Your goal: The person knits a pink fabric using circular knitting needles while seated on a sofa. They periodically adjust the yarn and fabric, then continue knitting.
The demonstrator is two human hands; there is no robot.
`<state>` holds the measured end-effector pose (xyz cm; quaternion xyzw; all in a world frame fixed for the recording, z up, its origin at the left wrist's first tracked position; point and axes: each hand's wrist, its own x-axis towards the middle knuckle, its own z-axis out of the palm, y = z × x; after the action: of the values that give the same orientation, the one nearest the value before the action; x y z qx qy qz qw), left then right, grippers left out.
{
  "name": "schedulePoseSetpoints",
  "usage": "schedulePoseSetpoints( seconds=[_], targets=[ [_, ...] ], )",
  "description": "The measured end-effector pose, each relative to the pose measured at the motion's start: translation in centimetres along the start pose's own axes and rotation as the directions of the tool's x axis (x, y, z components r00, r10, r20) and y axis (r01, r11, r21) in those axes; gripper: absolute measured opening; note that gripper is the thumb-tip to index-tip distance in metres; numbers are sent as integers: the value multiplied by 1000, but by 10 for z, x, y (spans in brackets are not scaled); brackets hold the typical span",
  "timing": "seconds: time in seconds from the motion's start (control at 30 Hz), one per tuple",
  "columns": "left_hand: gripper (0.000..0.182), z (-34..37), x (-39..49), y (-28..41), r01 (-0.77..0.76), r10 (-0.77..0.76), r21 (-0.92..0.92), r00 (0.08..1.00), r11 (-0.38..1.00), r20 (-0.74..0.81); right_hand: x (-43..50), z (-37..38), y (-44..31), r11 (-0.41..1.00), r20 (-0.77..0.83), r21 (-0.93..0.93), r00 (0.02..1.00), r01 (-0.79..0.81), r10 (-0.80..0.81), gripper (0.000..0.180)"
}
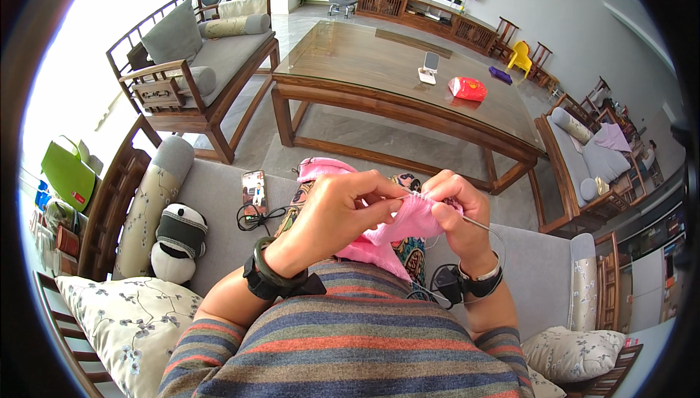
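Note:
Pink knitting hangs between my hands, its top stitches on a metal knitting needle. A thin cable curves down from the needle at the right, as on circular needles. My left hand pinches a needle tip at the left end of the stitches between thumb and fingers. Around the right side of the work, my right hand grips the needle and the fabric. More of the pink knitted fabric rests on my lap, over patterned trousers. Both wrists wear dark bands and a bangle.
A lit smartphone with a black cable lies on the grey sofa seat at the left, near a plush toy. Ahead stands a glass-topped wooden table bearing a phone stand and a red packet.

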<state>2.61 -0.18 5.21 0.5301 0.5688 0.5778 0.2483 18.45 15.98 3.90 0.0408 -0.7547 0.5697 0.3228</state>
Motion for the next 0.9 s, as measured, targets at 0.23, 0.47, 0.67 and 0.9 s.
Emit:
schedulePoseSetpoints(
  seconds=[0.23,0.47,0.67,0.9],
  targets=[
    [26,0,-1,1,166,-144,-483,986,860,82,-1,2,-3,994,20,-100,999,34,-33,13],
    [22,3,2,-15,176,-178,-552,983,815,51,1,6,-2,984,-17,-159,996,82,-86,10],
    [17,10,2,-18,132,-183,-551,982,824,-39,1,10,-4,942,-35,-305,987,139,-157,9],
    [12,16,2,-23,109,-188,-603,980,790,-70,3,25,-6,757,-34,-605,941,248,-336,13]
  ],
)
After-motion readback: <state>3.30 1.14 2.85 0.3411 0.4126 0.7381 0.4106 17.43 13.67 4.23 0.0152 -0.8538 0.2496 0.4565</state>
